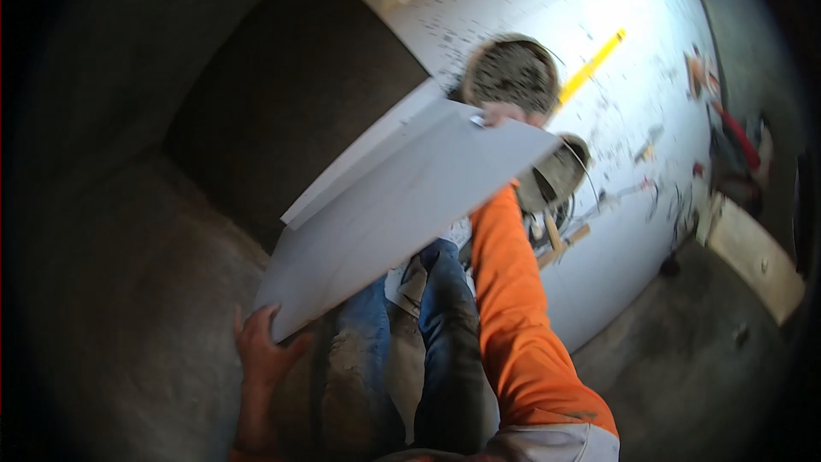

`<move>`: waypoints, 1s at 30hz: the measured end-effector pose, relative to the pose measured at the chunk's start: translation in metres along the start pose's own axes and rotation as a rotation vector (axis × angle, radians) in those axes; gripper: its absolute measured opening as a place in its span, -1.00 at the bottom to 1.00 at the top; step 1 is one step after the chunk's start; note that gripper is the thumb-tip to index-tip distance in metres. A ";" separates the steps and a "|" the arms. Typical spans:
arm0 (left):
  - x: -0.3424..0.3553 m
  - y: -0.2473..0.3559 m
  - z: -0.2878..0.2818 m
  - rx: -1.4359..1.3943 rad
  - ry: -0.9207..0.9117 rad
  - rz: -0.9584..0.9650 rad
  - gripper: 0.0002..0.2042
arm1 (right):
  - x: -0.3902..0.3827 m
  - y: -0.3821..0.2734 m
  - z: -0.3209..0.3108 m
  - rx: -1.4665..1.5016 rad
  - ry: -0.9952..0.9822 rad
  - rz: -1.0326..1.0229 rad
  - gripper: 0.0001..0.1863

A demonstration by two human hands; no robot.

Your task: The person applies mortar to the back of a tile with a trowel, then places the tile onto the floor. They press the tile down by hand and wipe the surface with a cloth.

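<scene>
A big, flat, light grey panel with straight edges (406, 197) is up in front of the person, above the legs in torn blue jeans (445, 334). It tilts, with one end toward 2 o'clock and the other toward 7 o'clock.

The bare right hand (511, 113), on the arm with the bright orange sleeve (517, 299), is at the panel's far edge, between 1 and 2 o'clock. Its grip is closed on that edge, though blur hides some fingers. The bare left hand (265, 344) is at the near corner, between 7 and 8 o'clock. Its grip is wide open, with fingers and thumb spread around the corner. I cannot tell how much it holds up.

The panel looks stiff and probably hard, and it may be heavy because it is so big. Its flat face could be slippery, and its thin corners could chip if they bump. Two opposite edges, held from below, look like the best places to hold.

A round bucket of lumpy grey mix (516, 37) is at 1 o'clock, just past the right hand. A long yellow bar (592, 68) lies at 2 o'clock.
</scene>
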State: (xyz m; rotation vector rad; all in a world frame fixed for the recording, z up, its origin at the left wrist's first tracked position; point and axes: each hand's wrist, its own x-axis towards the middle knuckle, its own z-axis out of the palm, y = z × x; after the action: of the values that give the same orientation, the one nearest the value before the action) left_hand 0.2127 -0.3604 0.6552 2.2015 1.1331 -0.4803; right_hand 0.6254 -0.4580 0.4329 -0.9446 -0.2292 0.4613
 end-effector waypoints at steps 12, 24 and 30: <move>0.086 0.187 0.104 0.085 0.133 0.070 -0.77 | -0.004 -0.180 -0.295 -1.552 0.547 0.172 -0.79; 0.108 0.274 0.190 0.068 0.150 0.100 -0.88 | -0.073 -0.274 -0.582 -1.970 -0.050 0.927 -0.55; 0.090 0.291 0.198 0.096 0.164 0.077 -0.89 | -0.090 -0.306 -0.530 -1.814 0.062 1.019 -0.51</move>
State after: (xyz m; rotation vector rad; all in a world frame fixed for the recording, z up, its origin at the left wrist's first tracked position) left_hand 0.4947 -0.5676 0.5581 2.3944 1.1243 -0.3328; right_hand 0.8361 -1.0374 0.3814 -2.8948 -0.0251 1.1899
